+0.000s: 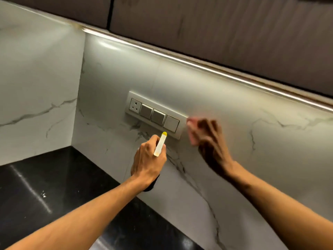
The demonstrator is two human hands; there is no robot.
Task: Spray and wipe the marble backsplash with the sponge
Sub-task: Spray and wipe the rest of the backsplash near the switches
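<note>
The white marble backsplash (234, 109) with grey veins runs from the corner to the right. My left hand (147, 161) grips a spray bottle (160, 144) with a white head and yellow nozzle; its tip points at the wall just below the switch plate. The bottle's dark body is mostly hidden under my hand. My right hand (211, 141) presses a pink sponge (192, 129) flat against the marble right of the switch plate. That hand and the sponge are motion-blurred.
A switch plate (153, 114) with one socket and three switches sits on the backsplash between my hands. A black countertop (45, 186) lies below. Dark upper cabinets (216, 33) with a light strip hang above. A marble side wall (36, 87) closes the left.
</note>
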